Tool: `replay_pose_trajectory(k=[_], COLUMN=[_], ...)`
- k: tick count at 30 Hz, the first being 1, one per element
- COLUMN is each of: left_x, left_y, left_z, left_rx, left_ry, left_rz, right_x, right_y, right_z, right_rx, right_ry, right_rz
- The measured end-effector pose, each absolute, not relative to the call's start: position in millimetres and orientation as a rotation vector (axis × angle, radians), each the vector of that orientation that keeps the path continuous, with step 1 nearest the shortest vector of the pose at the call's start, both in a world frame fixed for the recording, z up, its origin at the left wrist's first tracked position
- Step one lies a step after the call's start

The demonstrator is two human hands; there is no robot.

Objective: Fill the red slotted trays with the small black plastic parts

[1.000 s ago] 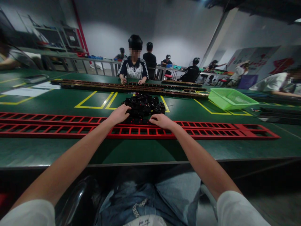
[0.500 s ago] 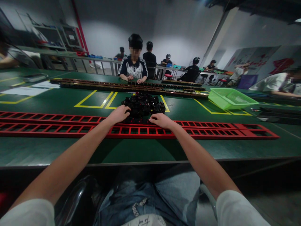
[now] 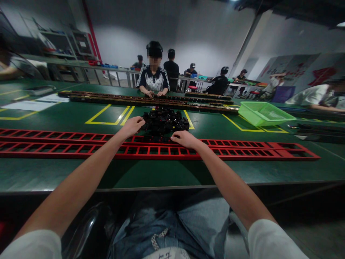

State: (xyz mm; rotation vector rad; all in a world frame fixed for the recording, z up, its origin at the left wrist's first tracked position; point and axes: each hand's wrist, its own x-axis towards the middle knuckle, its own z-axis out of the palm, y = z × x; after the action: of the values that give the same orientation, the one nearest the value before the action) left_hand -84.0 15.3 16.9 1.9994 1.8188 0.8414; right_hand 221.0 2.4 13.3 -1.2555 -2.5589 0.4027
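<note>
A heap of small black parts (image 3: 164, 118) lies just behind the long red ladder-like frame (image 3: 229, 157), partly over its far rail. My left hand (image 3: 133, 126) is at the heap's left edge, its fingers drawn together; what is between them is too small and dark to make out. Over the red frame, my right hand (image 3: 184, 139) has thumb and fingers pinched at the right end of a few black pieces (image 3: 157, 138) in front of the heap. Whatever sits in that pinch is hidden.
A light green basket (image 3: 265, 113) stands to the right on the green table (image 3: 175, 172). Long dark rails (image 3: 107, 98) lie across the far side, where a person (image 3: 154, 79) works opposite. White papers (image 3: 32, 104) are at the left; yellow tape marks the tabletop.
My left hand has shifted slightly left and up along the heap, and its fingers have drawn closer together. My right hand stays almost in place.
</note>
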Motion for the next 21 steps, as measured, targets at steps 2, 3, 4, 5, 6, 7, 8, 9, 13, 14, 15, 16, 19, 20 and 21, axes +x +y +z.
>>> replay_pose_trajectory(k=[2, 3, 4, 5, 6, 7, 8, 9, 13, 14, 15, 16, 19, 20, 21], left_x=[-89, -92, -95, -98, -101, -103, -105, -106, -108, -108, -108, -109, -111, -112, -114], left_y=[14, 14, 15, 16, 18, 19, 20, 20, 16, 14, 13, 11, 9, 10, 10], left_z=[19, 20, 20, 21, 21, 22, 23, 24, 29, 30, 31, 32, 34, 34, 34], left_rx=[1.965, 1.968, 1.986, 2.013, 2.05, 2.091, 2.131, 2.173, 2.292, 2.3, 2.302, 2.301, 2.285, 2.269, 2.242], left_ry=[1.813, 1.811, 1.804, 1.792, 1.768, 1.734, 1.693, 1.648, 1.511, 1.497, 1.493, 1.495, 1.508, 1.507, 1.503], left_rz=[0.796, 0.768, 0.744, 0.723, 0.702, 0.681, 0.656, 0.626, 0.476, 0.443, 0.414, 0.389, 0.322, 0.31, 0.305], right_x=[221, 221, 220, 220, 220, 220, 220, 220, 220, 220, 220, 220, 219, 219, 219], right_y=[2, 1, 0, 0, -1, -1, -2, -2, -2, -2, -1, -1, -1, -1, -1], right_z=[14, 15, 16, 16, 17, 18, 18, 18, 18, 18, 18, 18, 18, 18, 18], right_rx=[-1.259, -1.262, -1.267, -1.272, -1.275, -1.277, -1.277, -1.274, -1.266, -1.268, -1.27, -1.27, -1.262, -1.262, -1.263], right_ry=[-2.558, -2.559, -2.562, -2.564, -2.565, -2.566, -2.564, -2.563, -2.564, -2.565, -2.565, -2.565, -2.564, -2.564, -2.564], right_rz=[0.405, 0.403, 0.403, 0.405, 0.408, 0.414, 0.417, 0.42, 0.408, 0.407, 0.408, 0.41, 0.414, 0.412, 0.41])
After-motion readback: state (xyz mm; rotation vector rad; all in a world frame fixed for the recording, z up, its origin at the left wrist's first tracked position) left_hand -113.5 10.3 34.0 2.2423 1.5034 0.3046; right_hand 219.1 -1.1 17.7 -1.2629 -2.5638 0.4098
